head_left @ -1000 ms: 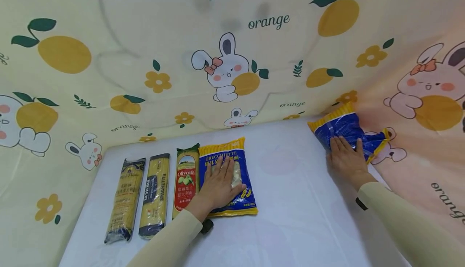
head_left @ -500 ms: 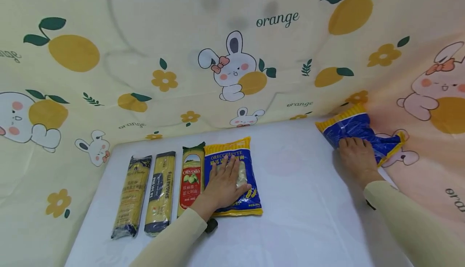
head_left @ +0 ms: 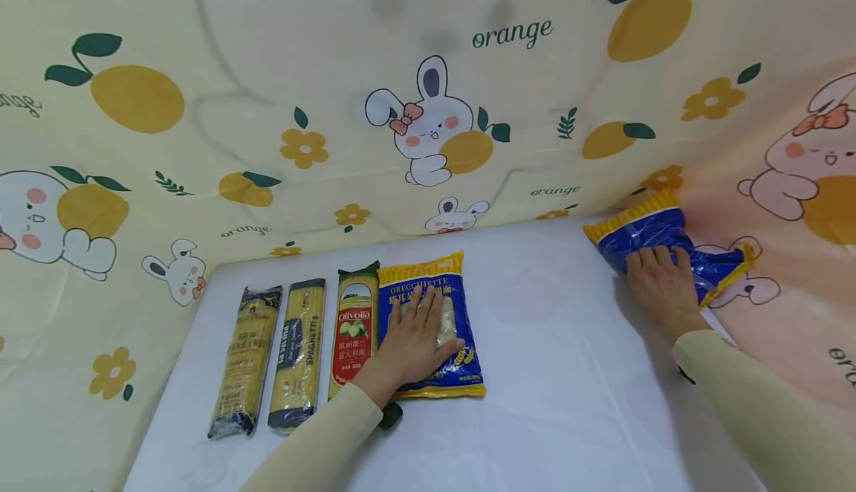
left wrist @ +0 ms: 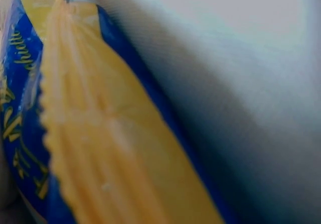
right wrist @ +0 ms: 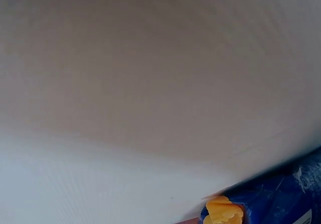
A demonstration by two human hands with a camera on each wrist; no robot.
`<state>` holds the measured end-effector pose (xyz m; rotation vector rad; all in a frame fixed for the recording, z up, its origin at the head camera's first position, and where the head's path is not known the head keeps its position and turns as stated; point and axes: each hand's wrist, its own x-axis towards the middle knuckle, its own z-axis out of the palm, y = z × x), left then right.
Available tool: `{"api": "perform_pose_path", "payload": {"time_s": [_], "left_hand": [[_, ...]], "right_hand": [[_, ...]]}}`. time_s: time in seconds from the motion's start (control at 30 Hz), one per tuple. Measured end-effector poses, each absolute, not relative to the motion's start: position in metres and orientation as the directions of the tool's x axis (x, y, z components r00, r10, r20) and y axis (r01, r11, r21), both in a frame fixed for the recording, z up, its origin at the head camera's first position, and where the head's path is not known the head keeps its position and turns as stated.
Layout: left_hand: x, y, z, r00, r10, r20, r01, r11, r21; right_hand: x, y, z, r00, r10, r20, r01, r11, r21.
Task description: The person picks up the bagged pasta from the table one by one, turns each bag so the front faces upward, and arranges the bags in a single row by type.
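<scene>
My left hand lies flat, fingers spread, on a blue and yellow bag of orecchiette. The bag's yellow crimped end fills much of the left wrist view. At the table's far right corner, my right hand grips a second blue bag with yellow ends, its fingers bent into the film. That bag is creased and slumps towards the right; only a blue and yellow corner of it shows in the right wrist view.
Left of the orecchiette, side by side, lie a red-labelled Olivoilà pasta pack, a spaghetti pack and another long pasta pack. A patterned curtain rises behind the white table and along its right side.
My right hand's fingers have gone from lying straight on the blue bag to curling into it. The left hand stays on the orecchiette. The head view has shifted slightly.
</scene>
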<state>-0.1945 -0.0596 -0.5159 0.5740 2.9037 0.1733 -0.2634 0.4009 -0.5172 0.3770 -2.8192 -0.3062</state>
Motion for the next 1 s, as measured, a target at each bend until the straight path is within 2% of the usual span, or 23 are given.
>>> {"api": "perform_pose_path", "payload": {"time_s": [0.23, 0.57, 0.77, 1.0], "left_hand": [[-0.194, -0.059, -0.515, -0.907, 0.392, -0.152, 0.372, 0.917, 0.142], [-0.193, -0.06, -0.516, -0.91, 0.389, -0.143, 0.366, 0.916, 0.164], [-0.192, -0.06, -0.515, -0.908, 0.391, -0.146, 0.366, 0.914, 0.174], [-0.192, -0.06, -0.512, -0.91, 0.388, -0.146, 0.363, 0.916, 0.17]], "right_hand": [[-0.253, 0.388, -0.514, -0.922, -0.313, 0.227, -0.263, 0.939, 0.222], [-0.24, 0.333, -0.516, -0.828, -0.402, 0.39, -0.36, 0.916, 0.178], [-0.231, 0.293, -0.511, -0.861, -0.382, 0.336, -0.349, 0.924, 0.158], [-0.214, 0.245, -0.506, -0.852, -0.376, 0.365, -0.37, 0.925, 0.09]]}}
